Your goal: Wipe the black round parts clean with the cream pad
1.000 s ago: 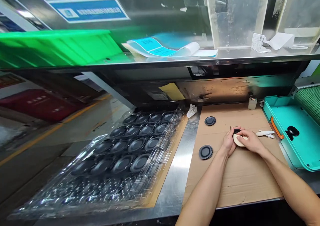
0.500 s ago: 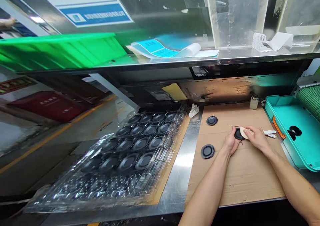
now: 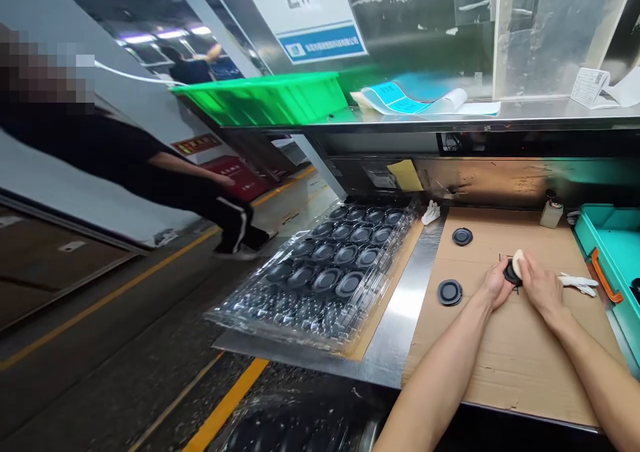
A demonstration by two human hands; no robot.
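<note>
Over the cardboard sheet point(image 3: 490, 365), my left hand point(image 3: 496, 284) grips a round black plastic part point(image 3: 510, 273) by its left side. Closed around a cream-coloured round pad point(image 3: 517, 260), my right hand point(image 3: 540, 285) presses it against the right side of that part. Two similar black discs lie flat on the cardboard to the left: one farther back point(image 3: 463, 237) and one nearer point(image 3: 449, 293). A white glove point(image 3: 580, 283) rests just right of my right hand.
A clear plastic tray point(image 3: 280, 309) holding rows of black parts sits on the left. To the right stands a teal bin point(image 3: 600, 232), with a small bottle point(image 3: 551, 212) behind the cardboard. A green crate point(image 3: 270, 102) is on the shelf. A person point(image 3: 150, 165) is in the aisle.
The view has swung left, bringing a person in the aisle into sight. The pad in my right hand now stands more upright against the black part, which my left hand still holds.
</note>
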